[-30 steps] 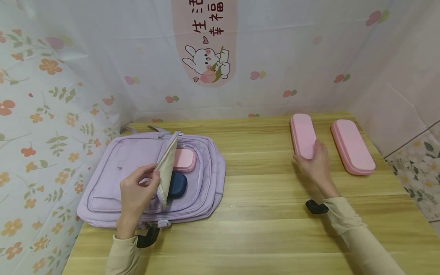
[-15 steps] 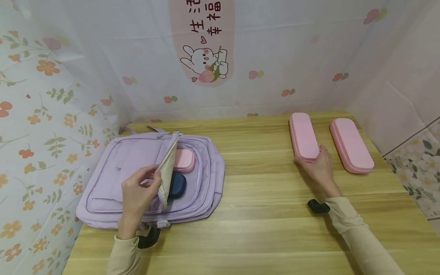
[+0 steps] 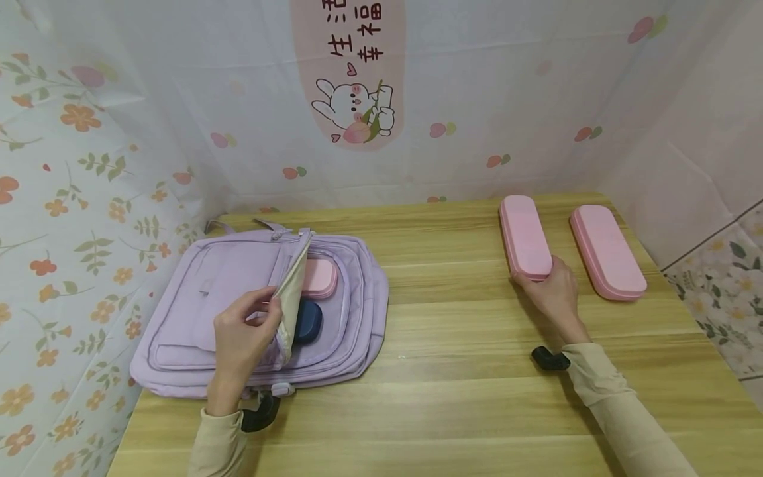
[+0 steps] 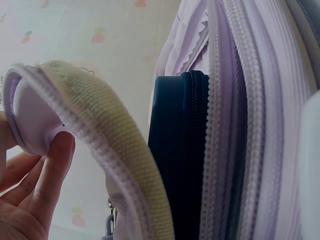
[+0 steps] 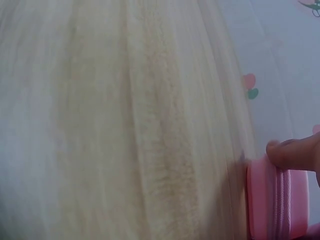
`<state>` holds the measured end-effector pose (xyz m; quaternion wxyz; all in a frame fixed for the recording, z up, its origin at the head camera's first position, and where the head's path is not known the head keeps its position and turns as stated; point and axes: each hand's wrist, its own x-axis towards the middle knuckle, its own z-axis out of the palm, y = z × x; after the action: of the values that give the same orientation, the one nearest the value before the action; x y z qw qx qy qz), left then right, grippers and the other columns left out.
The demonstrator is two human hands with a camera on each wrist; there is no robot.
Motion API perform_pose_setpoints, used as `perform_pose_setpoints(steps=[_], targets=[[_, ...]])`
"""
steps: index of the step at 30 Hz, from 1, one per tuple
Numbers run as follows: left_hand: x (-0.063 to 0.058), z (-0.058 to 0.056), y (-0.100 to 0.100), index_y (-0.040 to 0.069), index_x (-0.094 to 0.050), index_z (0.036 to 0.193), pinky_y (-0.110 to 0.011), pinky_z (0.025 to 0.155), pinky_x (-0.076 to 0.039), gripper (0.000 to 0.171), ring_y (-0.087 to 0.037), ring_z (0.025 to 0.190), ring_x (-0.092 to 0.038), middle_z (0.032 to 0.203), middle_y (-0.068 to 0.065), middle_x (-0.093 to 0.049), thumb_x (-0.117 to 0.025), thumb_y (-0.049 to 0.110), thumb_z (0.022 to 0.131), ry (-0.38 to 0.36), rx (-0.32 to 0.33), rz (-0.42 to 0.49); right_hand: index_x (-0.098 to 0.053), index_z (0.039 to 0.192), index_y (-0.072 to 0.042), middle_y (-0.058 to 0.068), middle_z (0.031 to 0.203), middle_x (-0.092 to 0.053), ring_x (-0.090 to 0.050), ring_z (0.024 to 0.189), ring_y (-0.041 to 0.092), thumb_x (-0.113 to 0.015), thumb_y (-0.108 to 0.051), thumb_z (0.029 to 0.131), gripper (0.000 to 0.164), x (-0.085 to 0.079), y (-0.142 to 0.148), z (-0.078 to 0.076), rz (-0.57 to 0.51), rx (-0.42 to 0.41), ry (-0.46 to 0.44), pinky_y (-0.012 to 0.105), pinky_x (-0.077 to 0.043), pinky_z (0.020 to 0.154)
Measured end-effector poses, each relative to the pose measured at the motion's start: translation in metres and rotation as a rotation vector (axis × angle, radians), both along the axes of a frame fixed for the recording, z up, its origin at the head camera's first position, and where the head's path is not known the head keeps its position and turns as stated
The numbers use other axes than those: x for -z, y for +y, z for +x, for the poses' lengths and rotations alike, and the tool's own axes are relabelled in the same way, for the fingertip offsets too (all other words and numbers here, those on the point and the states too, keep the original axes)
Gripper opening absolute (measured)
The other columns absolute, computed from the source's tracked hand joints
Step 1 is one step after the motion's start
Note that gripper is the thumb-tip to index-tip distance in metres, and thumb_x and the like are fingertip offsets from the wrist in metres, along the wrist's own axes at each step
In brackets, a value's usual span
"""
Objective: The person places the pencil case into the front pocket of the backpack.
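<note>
A lilac backpack (image 3: pixel 238 271) lies flat on the left. My left hand (image 3: pixel 243 331) pinches the edge of its front pocket flap (image 3: pixel 292 305), holding it lifted to show a cream lining. Inside that pocket are a pink case (image 3: pixel 320 277) and a dark blue zip case (image 4: pixel 172 140). Over on the right, my right hand (image 3: pixel 551 291) grips the near end of a long pink zip case (image 3: pixel 524 235). In the right wrist view, the thumb (image 5: pixel 287 154) lies across its zipper side; the other fingers are mostly out of that view.
A second long pink zip case (image 3: pixel 608 252) lies right of the gripped one, with a narrow gap between. Bare wooden tabletop (image 3: pixel 441 344) stretches between the backpack and the cases. A printed curtain (image 3: pixel 477 79) hangs behind the table and along the left side.
My right hand has shifted slightly toward me, to the near end of the pink zip case, which has slid a little the same way. The left hand still holds the flap.
</note>
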<state>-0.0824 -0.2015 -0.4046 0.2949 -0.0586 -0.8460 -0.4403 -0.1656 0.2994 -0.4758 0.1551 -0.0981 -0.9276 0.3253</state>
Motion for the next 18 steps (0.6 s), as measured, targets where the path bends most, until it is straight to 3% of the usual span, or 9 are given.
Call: perform_pose_setpoints(steps=[18], targets=[[0.0025, -0.0011, -0.0018, 0.004, -0.071, 0.096, -0.008, 0.055, -0.052, 0.02, 0.005, 0.066, -0.061, 0.082, -0.006, -0.07, -0.064, 0.003, 0.077, 0.008, 0.016, -0.003, -0.043, 0.131, 0.003, 0.028, 0.122, -0.052, -0.049, 0.11, 0.042, -0.072, -0.042, 0.073, 0.079, -0.0018, 0.0016, 0.0009, -0.094, 0.113, -0.073, 0.053, -0.037, 0.093]])
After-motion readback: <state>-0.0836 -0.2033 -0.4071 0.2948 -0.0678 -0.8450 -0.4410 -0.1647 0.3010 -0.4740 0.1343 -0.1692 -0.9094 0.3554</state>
